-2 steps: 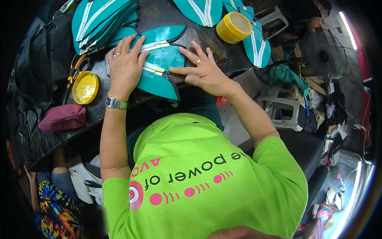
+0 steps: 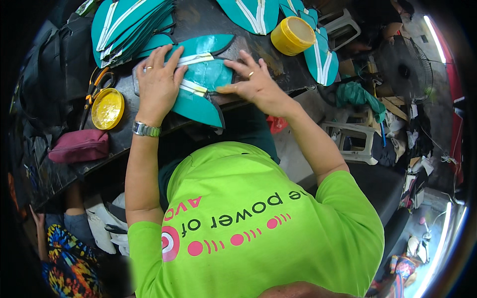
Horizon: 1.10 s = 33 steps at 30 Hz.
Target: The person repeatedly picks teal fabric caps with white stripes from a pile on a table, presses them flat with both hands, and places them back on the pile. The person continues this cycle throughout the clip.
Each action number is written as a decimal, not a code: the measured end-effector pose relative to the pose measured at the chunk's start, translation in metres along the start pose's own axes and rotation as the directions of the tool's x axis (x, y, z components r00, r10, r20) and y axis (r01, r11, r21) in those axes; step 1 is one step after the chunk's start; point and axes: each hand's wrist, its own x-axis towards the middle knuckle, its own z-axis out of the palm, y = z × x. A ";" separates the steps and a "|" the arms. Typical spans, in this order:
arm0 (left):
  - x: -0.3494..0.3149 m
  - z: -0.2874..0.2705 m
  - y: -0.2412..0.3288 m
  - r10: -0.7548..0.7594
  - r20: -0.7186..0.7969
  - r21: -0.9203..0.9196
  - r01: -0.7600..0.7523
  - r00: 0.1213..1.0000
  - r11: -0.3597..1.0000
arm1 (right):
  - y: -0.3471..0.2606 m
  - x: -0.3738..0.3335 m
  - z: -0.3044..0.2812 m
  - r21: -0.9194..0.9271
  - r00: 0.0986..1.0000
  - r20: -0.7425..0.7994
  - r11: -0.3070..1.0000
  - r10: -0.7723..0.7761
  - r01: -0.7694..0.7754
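On the tabletop (image 2: 208, 20), both hands, the left hand (image 2: 158, 84) and the right hand (image 2: 253, 82), press flat on a cut piece (image 2: 201, 79). A stack of pieces (image 2: 126, 27) lies at eleven o'clock from it, a tub (image 2: 293, 36) at two o'clock, a lid (image 2: 107, 108) at nine o'clock, and a pouch (image 2: 79, 146) at eight o'clock.

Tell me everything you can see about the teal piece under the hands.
The teal piece is a flat, curved cut-out of leather-like sheet with dark edges and pale strips across it. It lies on the dark worktable, its lower tip overhanging the edge. The left hand presses flat on it; the right hand touches its right side.
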 end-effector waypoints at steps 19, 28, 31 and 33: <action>-0.014 -0.008 0.002 0.002 0.008 -0.083 -0.001 1.000 0.997 | -0.005 0.035 0.018 -0.516 0.987 -0.137 0.856 -0.087 0.004; -0.008 -0.017 0.004 -0.059 0.108 -0.215 0.081 0.992 0.973 | 0.004 0.049 0.017 -0.686 0.978 -0.203 0.704 0.057 -0.184; -0.002 -0.021 0.006 -0.081 0.136 -0.259 0.114 0.987 0.959 | -0.001 0.055 0.021 -0.624 0.988 -0.152 0.776 -0.006 -0.092; 0.000 -0.024 0.009 -0.108 0.129 -0.369 0.149 0.986 0.917 | -0.005 0.056 0.018 -0.523 0.996 -0.090 0.851 0.004 -0.050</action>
